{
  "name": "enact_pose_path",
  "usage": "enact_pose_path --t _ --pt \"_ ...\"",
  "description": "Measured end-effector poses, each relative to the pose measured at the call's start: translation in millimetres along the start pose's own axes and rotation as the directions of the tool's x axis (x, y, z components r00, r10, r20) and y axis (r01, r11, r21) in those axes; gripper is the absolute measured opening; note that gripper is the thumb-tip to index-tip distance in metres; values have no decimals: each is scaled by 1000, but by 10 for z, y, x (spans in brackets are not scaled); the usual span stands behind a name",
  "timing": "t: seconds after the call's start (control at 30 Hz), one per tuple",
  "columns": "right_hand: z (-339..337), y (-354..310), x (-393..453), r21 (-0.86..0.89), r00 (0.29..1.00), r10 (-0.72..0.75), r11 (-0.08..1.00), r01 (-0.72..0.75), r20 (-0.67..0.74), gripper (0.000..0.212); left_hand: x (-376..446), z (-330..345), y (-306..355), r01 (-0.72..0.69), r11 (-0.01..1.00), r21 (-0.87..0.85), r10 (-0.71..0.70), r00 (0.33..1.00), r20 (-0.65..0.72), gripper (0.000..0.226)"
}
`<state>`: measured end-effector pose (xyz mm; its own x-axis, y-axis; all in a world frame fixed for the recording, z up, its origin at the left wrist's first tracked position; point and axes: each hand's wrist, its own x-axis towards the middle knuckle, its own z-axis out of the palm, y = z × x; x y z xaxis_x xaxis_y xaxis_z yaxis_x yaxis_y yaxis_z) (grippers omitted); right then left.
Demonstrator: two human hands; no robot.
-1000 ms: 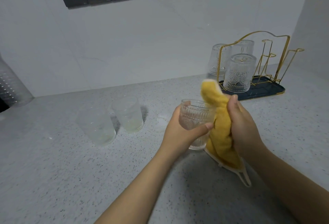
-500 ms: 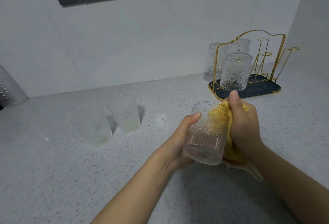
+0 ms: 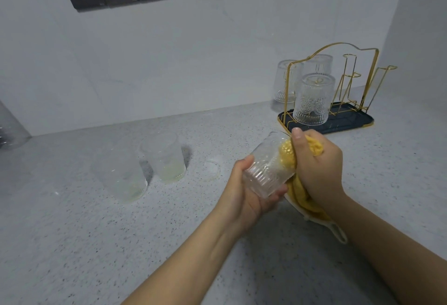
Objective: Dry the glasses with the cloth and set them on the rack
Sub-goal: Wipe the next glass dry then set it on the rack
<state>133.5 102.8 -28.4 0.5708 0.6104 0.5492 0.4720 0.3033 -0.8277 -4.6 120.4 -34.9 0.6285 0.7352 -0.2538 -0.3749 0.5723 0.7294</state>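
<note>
Head view: left hand (image 3: 249, 191) grips ribbed glass (image 3: 267, 169), tilted above counter (image 3: 96, 244); right hand (image 3: 319, 166) clutches yellow cloth (image 3: 287, 155) stuffed inside. Risk: wet glass slipping during twisting, hitting counter.

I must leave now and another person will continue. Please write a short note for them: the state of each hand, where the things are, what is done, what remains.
Left hand grips a ribbed glass, tilted, mouth toward the rack.
Right hand holds the yellow cloth, pushed into that glass.
Gold wire rack, back right on the counter: three glasses upside down on it, some pegs free.
Two more glasses stand upright on the counter, left.
Left to do: finish drying the held glass, rack it, then dry and rack the other two.
</note>
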Motion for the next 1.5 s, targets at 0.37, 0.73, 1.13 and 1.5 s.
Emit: enact_pose_path --t 0.37,0.73,1.13,1.5 --pt "-73 25 120 20 991 111 994 -109 -80 48 64 -61 -175 -406 555 726 534 843 63 74" --pt "-114 14 174 45 989 84 996 -79 -119 47 22 40 -188 -290 761 581 312 948 66 82" --pt "-67 -32 91 57 997 33 998 -29 -71 38 50 14 -102 -16 970 244 10 1000 27 59" --pt "-69 2 100 55 995 63 997 -59 -82 37 74 -26 -134 -223 911 348 245 969 -21 63"
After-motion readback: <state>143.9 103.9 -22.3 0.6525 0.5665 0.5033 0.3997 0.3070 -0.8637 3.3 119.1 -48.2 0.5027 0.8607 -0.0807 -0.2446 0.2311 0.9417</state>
